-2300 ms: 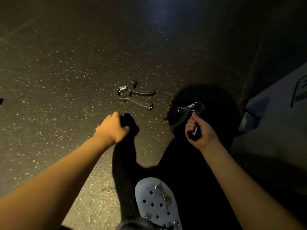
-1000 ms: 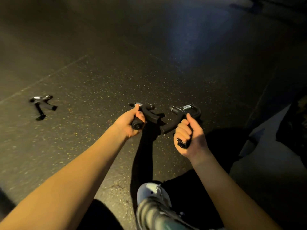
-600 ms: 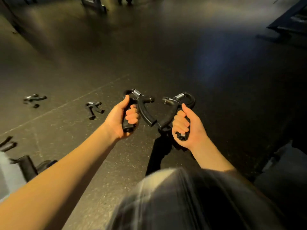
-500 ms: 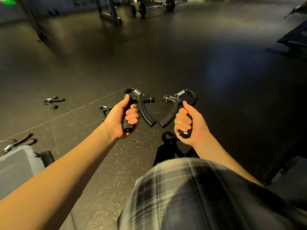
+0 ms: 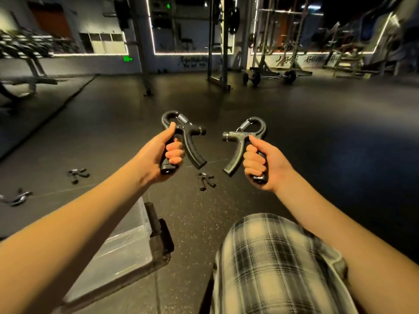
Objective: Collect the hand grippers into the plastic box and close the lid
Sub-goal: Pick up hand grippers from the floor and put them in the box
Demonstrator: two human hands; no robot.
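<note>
Step in hand: the carry. I judge that I have one tool in each hand and both are due for the box.
Left hand: my fingers are wrapped tight round one handle of the left-held hand gripper and my thumb lies up by the spring. Its other handle swings free.
Right hand: it is clamped the same way on one handle of the right-held hand gripper, spring end up. The free handles point in toward each other but do not touch.
Plastic box: it sits on the floor low to my left, half under my left forearm, with a black clasp on the side nearest my knee.
Lid: I cannot tell from here whether that pale surface is the open box or its lid, since my arm covers too much of it.
Loose on the floor: the nearest loose hand gripper lies just beyond my hands, between them. The second loose hand gripper is off to the left. The far-left loose hand gripper is near the picture's left edge.
Progress: early, I'd say, with three tools lying out and the closing step not yet begun.
Next move: swing both hands down and left over the box, then let go one at a time so the springs and handles don't snag.
After that: go back for the three on the floor, nearest first.
</note>
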